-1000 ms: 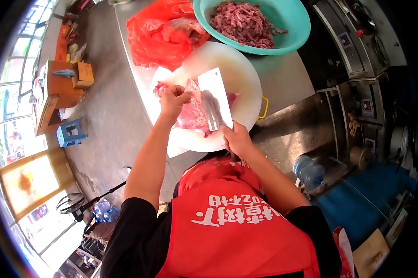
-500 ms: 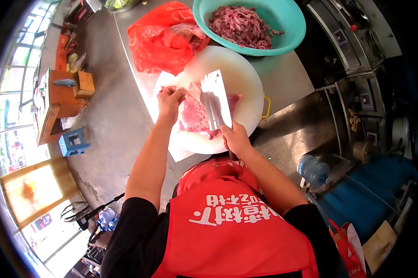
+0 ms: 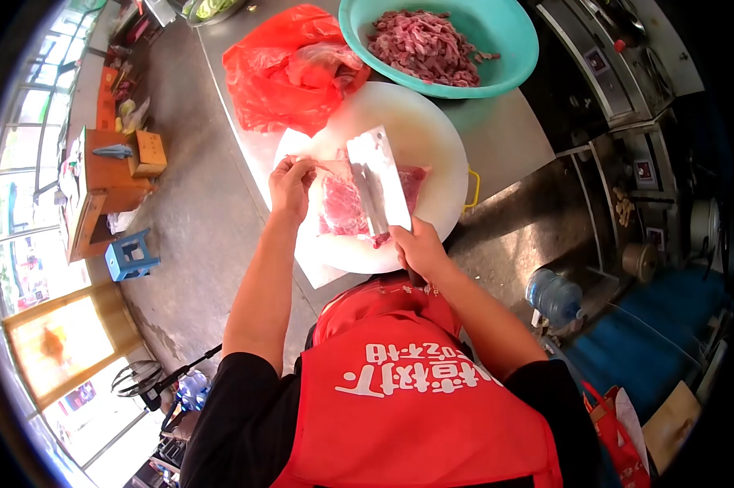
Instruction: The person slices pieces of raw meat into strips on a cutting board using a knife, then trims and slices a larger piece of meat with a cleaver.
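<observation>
A slab of raw meat (image 3: 343,202) lies on the round white cutting board (image 3: 436,179). My left hand (image 3: 290,187) is closed, pinching a pale strip at the upper left edge of the meat and pulling it out sideways. In my right hand (image 3: 420,248) is the handle of a cleaver (image 3: 381,179). Its broad blade lies over the meat, pointing away from me, and hides part of the slab. The blade's edge faces left, towards the pinched strip.
Behind the board sit a red plastic bag (image 3: 261,73) with meat in it and a turquoise basin (image 3: 513,61) of cut meat strips (image 3: 424,49). A yellow handle (image 3: 474,189) juts out at the board's right. A blue stool (image 3: 131,255) stands on the floor at left.
My left hand has drawn slightly left with the pinched strip. The cleaver blade has shifted a little left and tilted, so its face looks brighter. The basin and bag stay put.
</observation>
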{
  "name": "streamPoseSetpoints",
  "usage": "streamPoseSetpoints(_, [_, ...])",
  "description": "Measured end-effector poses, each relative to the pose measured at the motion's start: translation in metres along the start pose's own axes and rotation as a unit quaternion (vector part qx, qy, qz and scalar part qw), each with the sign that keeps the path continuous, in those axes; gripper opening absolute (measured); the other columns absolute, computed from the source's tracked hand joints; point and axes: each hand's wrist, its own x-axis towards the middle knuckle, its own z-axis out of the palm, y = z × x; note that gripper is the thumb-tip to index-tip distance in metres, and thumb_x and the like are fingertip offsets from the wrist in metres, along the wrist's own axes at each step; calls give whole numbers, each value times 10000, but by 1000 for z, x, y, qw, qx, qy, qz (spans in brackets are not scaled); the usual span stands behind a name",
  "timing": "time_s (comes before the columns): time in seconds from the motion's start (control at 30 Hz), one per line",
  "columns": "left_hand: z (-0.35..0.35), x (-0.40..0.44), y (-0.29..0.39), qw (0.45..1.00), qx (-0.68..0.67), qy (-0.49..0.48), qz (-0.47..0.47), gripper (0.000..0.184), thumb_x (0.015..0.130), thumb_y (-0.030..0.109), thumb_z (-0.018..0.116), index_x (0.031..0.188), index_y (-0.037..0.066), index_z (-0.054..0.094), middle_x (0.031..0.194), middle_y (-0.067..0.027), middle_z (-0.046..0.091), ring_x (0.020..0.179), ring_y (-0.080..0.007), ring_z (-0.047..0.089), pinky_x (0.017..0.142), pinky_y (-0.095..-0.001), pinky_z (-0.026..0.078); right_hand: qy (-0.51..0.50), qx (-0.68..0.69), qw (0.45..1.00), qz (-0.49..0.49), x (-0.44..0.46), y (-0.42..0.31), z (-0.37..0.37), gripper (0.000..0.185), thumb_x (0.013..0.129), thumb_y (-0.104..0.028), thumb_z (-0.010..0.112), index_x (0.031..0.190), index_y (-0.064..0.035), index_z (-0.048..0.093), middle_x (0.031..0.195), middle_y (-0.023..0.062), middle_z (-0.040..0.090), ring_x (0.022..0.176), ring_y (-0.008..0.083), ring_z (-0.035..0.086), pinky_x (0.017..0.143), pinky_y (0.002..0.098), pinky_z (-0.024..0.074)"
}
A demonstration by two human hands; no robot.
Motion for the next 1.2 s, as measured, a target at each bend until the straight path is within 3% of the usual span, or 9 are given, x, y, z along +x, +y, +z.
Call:
streamPoseSetpoints(0.17, [5,4,3,999,-27,18,16,137,923,-39,710,960,32,598,941,-82,694,765,-141,622,737,-254,534,-1,-88,996,-22,-5,30,6,272,1026,-211,603,962,54,606,619,78,600,456,175,550,468,389,453])
streamPoseSetpoints(0.33, [-27,17,9,997,-48,34,54,57,944,-43,675,966,3,649,906,-88,714,762,-149,639,713,-272,545,-44,-66,992,103,-67,18,-21,260,1046,-209,584,995,43,621,623,50,598,485,147,556,481,356,452])
streamPoseSetpoints(0.4, [-29,13,11,997,-49,34,45,40,951,-30,677,964,1,657,905,-92,718,761,-154,646,715,-274,549,-16,-90,996,-14,-54,7,-19,236,1048,-195,589,1005,35,615,598,36,574,461,125,529,449,330,431])
streamPoseSetpoints(0.5, [-31,12,10,998,-54,19,37,46,950,-27,685,967,6,657,914,-94,724,774,-154,652,721,-278,551,-18,-52,998,-29,-16,-16,-1,235,1042,-190,591,967,31,616,581,42,568,446,135,524,450,353,432])
streamPoseSetpoints(0.6, [-20,8,16,996,-69,29,41,116,927,-42,702,978,-1,606,904,-96,694,766,-149,632,725,-271,539,-17,-13,1000,10,15,1,11,226,1038,-176,577,955,31,612,569,46,563,442,151,529,459,368,438])
streamPoseSetpoints(0.67, [-20,10,22,995,-73,42,50,107,928,-46,700,977,-5,615,906,-96,696,767,-150,633,729,-271,543,-19,-90,996,-2,18,23,13,216,1036,-167,573,979,38,611,584,48,571,446,160,537,457,360,436])
streamPoseSetpoints(0.83, [-43,20,33,987,-118,78,75,67,946,-71,685,1004,-50,658,984,-126,725,815,-162,669,768,-255,581,-59,-48,994,83,-46,0,-5,218,1040,-175,588,988,35,616,620,36,576,468,137,536,463,332,435])
streamPoseSetpoints(1.13, [-42,14,37,988,-109,75,77,69,951,-43,688,1002,-10,655,909,-73,700,776,-137,636,725,-257,551,-35,-13,999,-3,24,-7,31,218,1039,-167,594,914,11,588,624,40,571,463,122,515,438,309,412])
streamPoseSetpoints(1.2, [-33,12,46,989,-89,99,62,66,951,-58,676,1013,-43,662,943,-102,710,798,-152,653,741,-257,566,-7,-157,986,-48,24,33,28,197,1026,-137,595,908,22,602,607,48,572,459,130,515,435,318,411])
